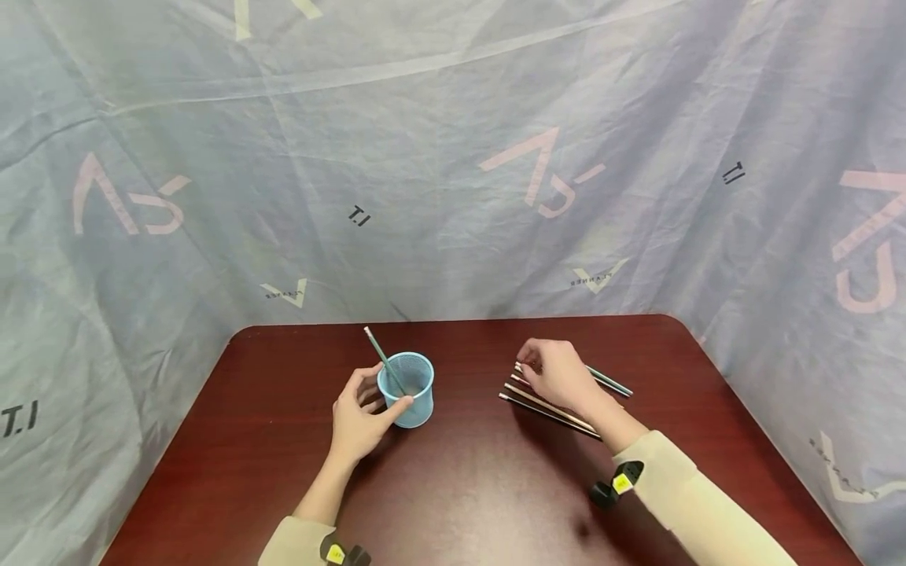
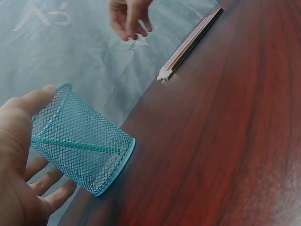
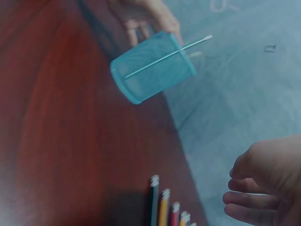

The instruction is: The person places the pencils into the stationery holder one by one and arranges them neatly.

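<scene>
A light blue mesh pencil cup (image 1: 423, 409) stands upright on the table, left of the middle. One green pencil (image 1: 377, 346) leans inside it, its white end sticking out over the rim. My left hand (image 1: 359, 424) holds the cup from the left, thumb on the near side and fingers round the far side. Over the loose pencils (image 1: 548, 409) on the right hovers my right hand (image 1: 561, 377), its fingers loosely bent and nothing between them. In the right wrist view those fingers are apart from the row of pencils (image 3: 163, 207), whose white ends show.
The dark red wooden table (image 1: 453, 487) ends at a far edge against a hanging grey cloth (image 1: 425, 157) with printed marks. Two greenish pencils (image 1: 610, 381) lie just beyond my right wrist, partly hidden by the hand.
</scene>
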### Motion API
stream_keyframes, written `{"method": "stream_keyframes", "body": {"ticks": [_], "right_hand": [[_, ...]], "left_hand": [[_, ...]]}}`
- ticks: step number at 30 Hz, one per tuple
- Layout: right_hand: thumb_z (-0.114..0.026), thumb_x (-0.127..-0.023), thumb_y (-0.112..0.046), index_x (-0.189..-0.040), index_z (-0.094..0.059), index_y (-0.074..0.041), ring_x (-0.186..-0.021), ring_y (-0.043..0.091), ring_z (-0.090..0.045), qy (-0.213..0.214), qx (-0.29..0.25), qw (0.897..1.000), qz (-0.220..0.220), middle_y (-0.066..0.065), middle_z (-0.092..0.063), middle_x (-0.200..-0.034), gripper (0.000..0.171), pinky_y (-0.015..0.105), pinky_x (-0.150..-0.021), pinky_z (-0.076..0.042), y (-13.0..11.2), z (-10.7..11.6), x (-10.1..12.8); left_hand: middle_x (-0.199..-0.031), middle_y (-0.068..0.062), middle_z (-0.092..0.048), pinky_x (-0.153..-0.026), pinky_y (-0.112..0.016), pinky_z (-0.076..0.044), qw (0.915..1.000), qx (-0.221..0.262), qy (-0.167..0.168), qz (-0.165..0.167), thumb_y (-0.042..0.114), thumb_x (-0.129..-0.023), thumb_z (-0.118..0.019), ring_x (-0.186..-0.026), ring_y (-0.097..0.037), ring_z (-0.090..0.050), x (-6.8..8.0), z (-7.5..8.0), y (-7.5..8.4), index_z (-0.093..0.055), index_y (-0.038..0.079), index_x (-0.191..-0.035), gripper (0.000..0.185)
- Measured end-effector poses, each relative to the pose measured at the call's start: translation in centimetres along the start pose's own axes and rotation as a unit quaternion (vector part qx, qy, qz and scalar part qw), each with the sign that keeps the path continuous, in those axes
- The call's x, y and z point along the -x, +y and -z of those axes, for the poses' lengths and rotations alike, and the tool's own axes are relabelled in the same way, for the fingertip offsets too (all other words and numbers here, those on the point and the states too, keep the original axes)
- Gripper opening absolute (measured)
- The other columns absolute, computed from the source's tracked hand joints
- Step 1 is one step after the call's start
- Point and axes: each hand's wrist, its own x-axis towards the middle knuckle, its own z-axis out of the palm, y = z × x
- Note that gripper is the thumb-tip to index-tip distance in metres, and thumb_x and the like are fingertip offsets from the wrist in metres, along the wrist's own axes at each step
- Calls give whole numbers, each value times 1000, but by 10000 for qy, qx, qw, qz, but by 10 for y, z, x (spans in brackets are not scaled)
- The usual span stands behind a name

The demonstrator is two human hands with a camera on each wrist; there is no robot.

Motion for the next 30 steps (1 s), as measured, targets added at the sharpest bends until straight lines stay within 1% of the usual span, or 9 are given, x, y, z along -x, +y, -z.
{"method": "stream_keyframes", "body": {"ticks": [3, 6, 11, 15, 19, 22, 26, 30], "right_hand": [[-76, -87, -1, -92, -75, -6, -70, 14, -69, -53, 56, 10000, -18, 0, -74, -78, 7, 26, -61, -54, 8, -6, 16], [-78, -86, -1, -91, -75, -6, -70, 10, -69, -126, 169, 9998, 59, -1, -74, -78, 7, 25, -60, -55, 16, -12, 29], [-80, -86, -3, -89, -76, -7, -70, 7, -68, -261, 350, 9990, 103, -3, -74, -78, 7, 24, -62, -57, 23, -21, 44], [-81, -86, -3, -90, -76, -7, -71, 9, -71, -293, 410, 9987, 10, -1, -75, -79, 8, 26, -64, -59, 25, -26, 49], [-80, -84, -2, -89, -76, -6, -71, 11, -71, -343, 517, 9979, 169, 0, -75, -78, 8, 26, -63, -59, 25, -28, 51], [-81, -84, -1, -88, -77, -8, -70, 11, -71, -438, 607, 9969, 259, -1, -75, -77, 8, 25, -63, -59, 25, -31, 51], [-82, -84, -1, -89, -78, -8, -72, 11, -73, -602, 613, 9961, 201, -1, -76, -79, 9, 26, -64, -61, 26, -36, 52], [-83, -83, -1, -88, -77, -6, -72, 12, -73, -582, 711, 9953, 313, 1, -76, -78, 9, 27, -65, -62, 26, -39, 54]], "left_hand": [[-128, -18, -73, -96, -53, -64, 10000, 1, -16, -55, 13, -77, -97, -114, -37, -76, -1, -2, -1, -65, 10, -136, 67], [-127, -18, -74, -96, -53, -64, 10000, -23, 18, -75, 13, -77, -97, -113, -37, -76, -1, -3, -2, -66, 10, -136, 66], [-127, -17, -75, -95, -50, -65, 9997, -197, 103, -103, 13, -77, -97, -113, -36, -76, 2, -2, -1, -65, 10, -138, 69], [-128, -13, -76, -95, -48, -65, 9989, -425, 122, -161, 16, -77, -98, -115, -33, -76, 2, -2, -2, -63, 12, -140, 72], [-128, -9, -76, -95, -47, -65, 9978, -600, 226, -186, 18, -74, -100, -118, -28, -75, 5, -3, -3, -64, 15, -140, 76], [-128, -8, -76, -96, -46, -65, 9971, -634, 370, -217, 19, -70, -102, -120, -26, -74, 4, -4, -2, -64, 16, -141, 80], [-128, -9, -77, -96, -44, -65, 9968, -591, 482, -235, 20, -69, -103, -120, -26, -75, 2, -7, 0, -65, 16, -142, 83], [-125, -10, -77, -94, -44, -65, 9968, -554, 534, -211, 20, -69, -103, -119, -26, -75, 3, -8, 1, -68, 14, -141, 80]]}}
